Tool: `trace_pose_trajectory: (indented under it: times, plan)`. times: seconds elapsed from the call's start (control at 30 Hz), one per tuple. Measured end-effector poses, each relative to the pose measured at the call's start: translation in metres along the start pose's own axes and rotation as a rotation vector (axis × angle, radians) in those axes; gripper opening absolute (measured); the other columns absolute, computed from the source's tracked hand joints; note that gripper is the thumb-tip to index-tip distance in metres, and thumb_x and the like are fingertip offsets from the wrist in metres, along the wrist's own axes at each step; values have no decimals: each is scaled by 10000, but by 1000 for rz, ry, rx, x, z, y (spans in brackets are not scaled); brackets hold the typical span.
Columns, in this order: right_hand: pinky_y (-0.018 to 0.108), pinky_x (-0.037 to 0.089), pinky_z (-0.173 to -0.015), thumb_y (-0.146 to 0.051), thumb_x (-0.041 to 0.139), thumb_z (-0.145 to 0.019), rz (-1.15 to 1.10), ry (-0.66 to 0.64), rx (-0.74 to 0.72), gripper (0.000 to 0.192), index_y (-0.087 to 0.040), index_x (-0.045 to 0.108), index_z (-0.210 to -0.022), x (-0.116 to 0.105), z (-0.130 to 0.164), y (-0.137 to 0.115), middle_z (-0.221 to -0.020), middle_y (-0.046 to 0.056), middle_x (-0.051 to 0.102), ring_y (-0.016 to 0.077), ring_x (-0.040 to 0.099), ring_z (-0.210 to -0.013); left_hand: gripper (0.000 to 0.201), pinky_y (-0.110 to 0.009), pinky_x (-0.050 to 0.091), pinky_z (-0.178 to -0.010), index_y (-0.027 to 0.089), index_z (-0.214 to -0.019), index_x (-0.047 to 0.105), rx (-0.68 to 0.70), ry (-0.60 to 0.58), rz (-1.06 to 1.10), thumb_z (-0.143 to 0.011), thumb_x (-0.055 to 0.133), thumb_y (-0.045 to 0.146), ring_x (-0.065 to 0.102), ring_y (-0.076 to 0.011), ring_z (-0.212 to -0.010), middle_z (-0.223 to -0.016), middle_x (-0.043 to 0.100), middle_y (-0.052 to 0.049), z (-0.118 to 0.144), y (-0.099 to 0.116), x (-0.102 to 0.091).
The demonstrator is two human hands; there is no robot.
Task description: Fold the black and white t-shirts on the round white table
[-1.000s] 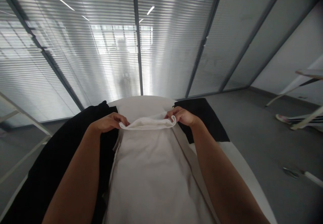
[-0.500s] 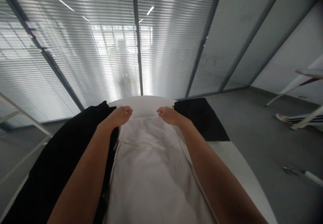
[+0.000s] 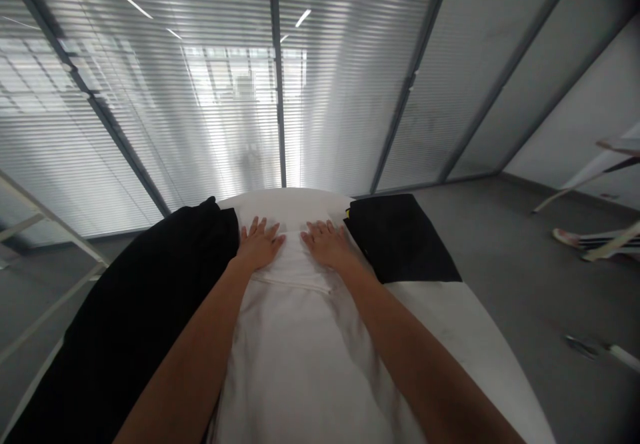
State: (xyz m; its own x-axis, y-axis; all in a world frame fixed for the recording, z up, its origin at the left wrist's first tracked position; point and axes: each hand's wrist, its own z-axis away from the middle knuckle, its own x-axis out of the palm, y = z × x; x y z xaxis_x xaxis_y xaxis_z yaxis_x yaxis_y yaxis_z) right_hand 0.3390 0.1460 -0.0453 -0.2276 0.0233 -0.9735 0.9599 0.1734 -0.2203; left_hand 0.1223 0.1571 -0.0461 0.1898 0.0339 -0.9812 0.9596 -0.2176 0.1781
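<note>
A white garment (image 3: 310,351) lies lengthwise on the white table (image 3: 480,357), with its far end folded over in a band. My left hand (image 3: 261,245) rests flat on the left side of that far end, fingers spread. On the right side, my right hand (image 3: 327,243) also lies flat with its fingers apart. Neither hand grips the cloth. To the left of the garment is a heap of black cloth (image 3: 135,311). A folded black cloth (image 3: 405,237) with a small yellow edge sits to the right, close to my right hand.
Beyond the table stands a glass wall with blinds (image 3: 330,117). A white metal frame (image 3: 55,221) is at the left. On the right, part of a person's foot (image 3: 566,237) shows beside pale furniture legs, and a metal object (image 3: 581,346) appears above the grey floor.
Both hands were closed at the garment's far edge. Now their fingers are spread flat on it, slightly nearer to me. The view has shifted a little.
</note>
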Motion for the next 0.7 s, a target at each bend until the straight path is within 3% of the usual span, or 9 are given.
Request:
trace_pose_trajectory:
  times: [0.1, 0.2, 0.33, 0.43, 0.5, 0.57, 0.7]
  plan:
    - [655, 125, -1116, -613, 147, -976, 7, -56, 33, 659, -271, 327, -1509, -3, -1, 6, -1582, 85, 283, 354, 214, -1444, 721, -617, 97, -1143, 321, -1494, 366, -68, 2, 49, -900, 229, 704, 7, -346, -1490, -1626, 162, -80, -2, -11, 1]
    - [645, 188, -1103, -603, 182, -976, 12, -65, 9, 622, -290, 381, -1475, -8, -2, 14, -1573, 82, 303, 338, 260, -1431, 697, -612, 100, -1143, 305, -1460, 432, -112, -18, 63, -909, 232, 684, 69, -362, -1484, -1598, 259, -88, -1, -20, 0]
    - [446, 327, -1086, -483, 351, -980, -57, -80, -129, 499, -182, 561, -1317, -22, -7, 28, -1405, 147, 522, 290, 455, -1310, 545, -628, 161, -1116, 282, -1264, 623, -49, -5, 59, -931, 314, 581, 247, -351, -1435, -1481, 462, -85, -2, -23, -8]
    - [336, 398, -1013, -389, 457, -950, -116, -96, -140, 414, -126, 600, -1237, -34, -9, 38, -1269, 170, 612, 251, 565, -1176, 439, -569, 256, -1096, 248, -1082, 709, -29, 13, 72, -895, 418, 519, 408, -328, -1332, -1309, 605, -101, -3, -23, -19]
    - [304, 425, -965, -328, 526, -908, -148, -99, -125, 388, -123, 598, -1230, -40, -9, 43, -1251, 165, 621, 242, 592, -1126, 379, -526, 293, -1090, 240, -1083, 709, -33, -4, 80, -818, 529, 442, 441, -326, -1301, -1275, 622, -99, -3, -25, -26]
    - [271, 436, -928, -201, 568, -840, -171, -109, -144, 373, -129, 611, -1203, -43, -9, 47, -1215, 147, 644, 223, 612, -1080, 449, -500, 320, -1083, 248, -1159, 678, -31, -52, 102, -729, 587, 344, 455, -329, -1293, -1300, 610, -88, -2, -29, -34]
    - [234, 447, -859, -38, 534, -725, -227, -92, -155, 409, -140, 652, -1103, -48, -10, 51, -1111, 109, 692, 188, 637, -986, 500, -392, 439, -996, 214, -1169, 653, 24, -171, 251, -681, 553, 260, 613, -277, -1103, -1188, 670, -77, -3, -38, -46]
